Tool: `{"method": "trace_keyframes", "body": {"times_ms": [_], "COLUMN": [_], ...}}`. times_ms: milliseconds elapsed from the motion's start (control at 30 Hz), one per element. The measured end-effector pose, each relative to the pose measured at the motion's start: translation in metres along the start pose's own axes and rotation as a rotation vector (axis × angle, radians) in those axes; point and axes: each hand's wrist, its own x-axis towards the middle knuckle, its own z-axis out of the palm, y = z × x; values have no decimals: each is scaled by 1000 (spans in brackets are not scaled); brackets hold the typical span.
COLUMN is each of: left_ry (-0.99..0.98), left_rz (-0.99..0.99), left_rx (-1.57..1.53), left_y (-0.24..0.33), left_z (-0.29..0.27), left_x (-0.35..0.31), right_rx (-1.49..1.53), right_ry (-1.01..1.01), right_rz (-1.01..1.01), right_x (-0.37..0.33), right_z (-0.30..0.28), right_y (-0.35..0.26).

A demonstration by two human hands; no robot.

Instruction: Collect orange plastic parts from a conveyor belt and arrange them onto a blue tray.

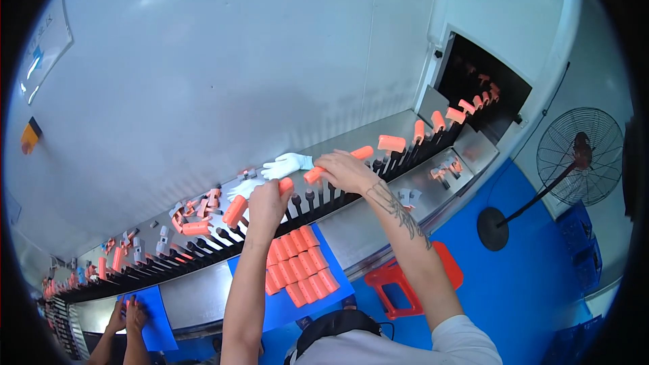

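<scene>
My left hand [268, 204] is closed, with one curved orange plastic part [286, 184] showing at its right side. Another orange part [234, 211] lies against the hand's left; whether it is gripped or sits on a peg, I cannot tell. To the right, my right hand [343, 170] pinches an orange part [314, 175] at its fingertips. Just behind that hand an orange part [362, 153] stands over the row of black pegs [310, 197]. Below, several orange parts lie in rows on a blue sheet [336, 295].
White gloves [287, 165] lie behind the pegs. Loose orange and grey pieces [196, 211] are heaped to the left. The peg line enters a dark opening [483, 67] at right. A red stool [399, 290] and fan [580, 155] stand right. A co-worker's hands [134, 315] are lower left.
</scene>
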Motion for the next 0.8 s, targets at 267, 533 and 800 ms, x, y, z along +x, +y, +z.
{"method": "trace_keyframes", "body": {"times_ms": [267,533,800], "left_ry": [-99,105,-110], "left_rz": [26,-504,-741], "left_rx": [439,-238,-209], "left_y": [14,57,54], "left_z": [-10,6,138], "left_x": [7,-150,-250], "right_rx": [84,1261,256], "right_ry": [-9,195,-99], "right_rz": [119,418,337], "right_x": [22,-137,-238], "right_z": [-13,19,116], "right_y": [-12,-39,-108]}}
